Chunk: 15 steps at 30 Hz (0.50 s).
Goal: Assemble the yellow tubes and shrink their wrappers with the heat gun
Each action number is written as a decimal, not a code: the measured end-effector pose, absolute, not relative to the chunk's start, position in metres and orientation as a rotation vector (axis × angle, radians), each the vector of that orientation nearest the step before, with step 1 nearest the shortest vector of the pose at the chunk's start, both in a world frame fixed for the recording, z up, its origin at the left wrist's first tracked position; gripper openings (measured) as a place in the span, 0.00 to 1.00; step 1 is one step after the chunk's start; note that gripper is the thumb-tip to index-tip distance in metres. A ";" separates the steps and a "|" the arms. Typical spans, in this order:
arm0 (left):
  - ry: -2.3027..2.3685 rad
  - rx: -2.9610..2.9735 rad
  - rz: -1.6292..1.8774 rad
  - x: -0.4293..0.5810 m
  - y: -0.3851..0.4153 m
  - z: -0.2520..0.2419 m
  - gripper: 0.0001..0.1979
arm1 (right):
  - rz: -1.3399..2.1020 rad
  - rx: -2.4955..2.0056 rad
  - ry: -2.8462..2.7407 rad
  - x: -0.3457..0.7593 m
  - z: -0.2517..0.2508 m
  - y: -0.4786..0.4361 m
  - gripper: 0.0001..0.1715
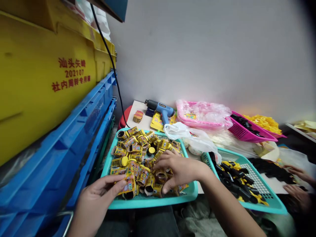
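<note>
A teal tray (148, 201) in front of me holds a heap of small yellow printed cylinders (134, 148). My left hand (100, 194) pinches one of these yellow cylinders (128, 186) at the tray's near left edge. My right hand (176, 169) lies over the pile with fingers curled down onto several cylinders; whether it grips one is hidden.
Yellow (37, 75) and blue crates (59, 154) are stacked on the left. A second teal tray (269, 197) of black and yellow parts sits at right, with another person's hands (298, 184) beyond it. A blue heat gun (161, 110), plastic bags (192, 136) and pink baskets (244, 130) stand behind.
</note>
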<state>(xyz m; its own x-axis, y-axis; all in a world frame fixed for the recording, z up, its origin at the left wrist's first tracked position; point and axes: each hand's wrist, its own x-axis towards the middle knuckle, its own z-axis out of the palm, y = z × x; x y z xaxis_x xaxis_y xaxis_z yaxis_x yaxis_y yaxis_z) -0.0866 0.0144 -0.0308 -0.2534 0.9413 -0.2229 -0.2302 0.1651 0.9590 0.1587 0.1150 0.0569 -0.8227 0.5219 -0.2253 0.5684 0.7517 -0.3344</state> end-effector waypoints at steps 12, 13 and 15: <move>1.293 0.672 1.439 -0.077 0.009 -0.040 0.16 | -0.085 1.496 2.619 0.110 -0.001 0.162 0.16; 1.278 0.638 1.437 -0.077 0.008 -0.040 0.16 | -0.080 1.526 2.637 0.116 0.008 0.155 0.17; 1.259 0.585 1.431 -0.074 0.008 -0.036 0.17 | -0.168 1.615 2.725 0.132 0.027 0.136 0.19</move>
